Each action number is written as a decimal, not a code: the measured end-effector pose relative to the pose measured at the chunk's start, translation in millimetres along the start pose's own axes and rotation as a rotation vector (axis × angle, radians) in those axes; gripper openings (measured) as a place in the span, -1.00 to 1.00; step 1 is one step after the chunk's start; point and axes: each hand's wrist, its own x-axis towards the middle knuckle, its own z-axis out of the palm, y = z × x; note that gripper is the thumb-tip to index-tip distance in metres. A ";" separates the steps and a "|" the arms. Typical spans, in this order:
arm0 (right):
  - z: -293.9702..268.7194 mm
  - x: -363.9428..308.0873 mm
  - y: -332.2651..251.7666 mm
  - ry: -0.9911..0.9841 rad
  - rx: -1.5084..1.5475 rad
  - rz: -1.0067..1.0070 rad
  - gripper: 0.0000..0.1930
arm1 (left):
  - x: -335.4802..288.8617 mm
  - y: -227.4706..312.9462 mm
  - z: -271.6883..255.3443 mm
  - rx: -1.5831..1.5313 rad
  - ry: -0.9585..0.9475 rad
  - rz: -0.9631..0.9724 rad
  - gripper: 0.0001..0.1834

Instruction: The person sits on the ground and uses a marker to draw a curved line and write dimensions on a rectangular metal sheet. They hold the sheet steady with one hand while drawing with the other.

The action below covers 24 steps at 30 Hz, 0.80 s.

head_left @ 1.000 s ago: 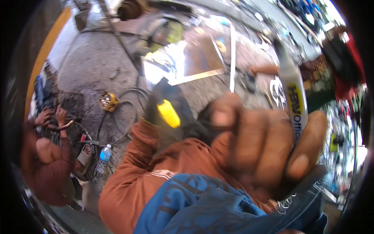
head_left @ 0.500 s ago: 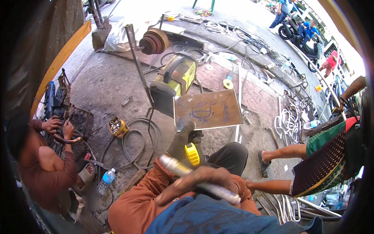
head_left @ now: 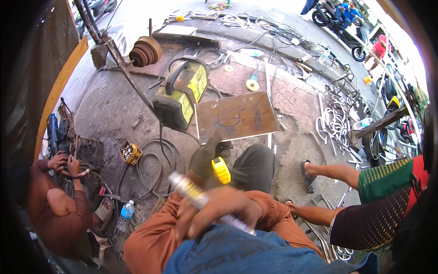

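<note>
- While the view looks steeply down at a concrete floor (head_left: 109,114) strewn with workshop gear, one bare hand (head_left: 219,212) is closed around a slim tube (head_left: 191,189) with a pale body and a yellow band.
- Which of the person's hands this is I cannot tell for sure; the forearm is hidden behind a blue cloth (head_left: 237,255) at the lower edge. No second hand of the person shows.
- The tube lies slanted: its free end points up and to the left, and its other end pokes out below the hand toward the lower right. The fingers wrap its middle, so the long axis runs across the palm.
- Just beyond the tube's upper end, a crouching person in an orange shirt (head_left: 150,237) wears a dark glove (head_left: 205,157) and holds a yellow tape measure (head_left: 221,170), close to the tube but apart from it.
- Farther up the floor lies a brown metal plate (head_left: 237,116) with chalk marks, and beside its left edge stands a yellow welding machine (head_left: 182,93).
- Black cable (head_left: 150,169) coils on the floor left of the glove, with a water bottle (head_left: 125,215) near the lower left.
- At the left edge another person (head_left: 59,214) handles a curved metal piece; bare legs in sandals (head_left: 319,176) come in from the right.
</note>
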 end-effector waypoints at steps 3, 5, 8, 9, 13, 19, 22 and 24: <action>-23.9 -32.1 -19.0 0.311 -0.201 -0.031 -0.63 | -0.7 1.7 -8.5 0.570 -0.062 0.375 -0.59; -45.0 -59.8 -27.4 0.620 -0.598 -0.050 -0.63 | -1.3 0.3 -12.7 0.487 -0.045 0.309 -0.64; -89.8 -105.1 -42.4 0.982 -1.040 0.125 -0.60 | -0.1 -6.6 -19.0 -0.008 0.041 -0.108 -0.65; -103.7 -119.0 -43.0 1.103 -1.082 0.137 -0.59 | 2.3 -10.7 -20.9 0.010 0.095 -0.078 -0.61; -158.0 -168.7 -35.7 1.491 -0.908 0.340 -0.57 | 19.4 -29.2 -32.9 0.320 -0.054 0.124 -0.58; -181.0 -237.0 -10.3 1.459 -0.368 0.360 -0.69 | 27.2 -46.0 -27.7 0.490 -0.201 -0.134 -0.59; -179.5 -260.2 -8.6 1.468 -0.406 0.380 -0.70 | 24.5 -61.6 -8.1 0.188 -0.137 -0.119 -0.69; -179.1 -272.0 -7.3 1.546 -0.419 0.405 -0.70 | 30.8 -68.0 -5.6 0.239 -0.047 -0.137 -0.72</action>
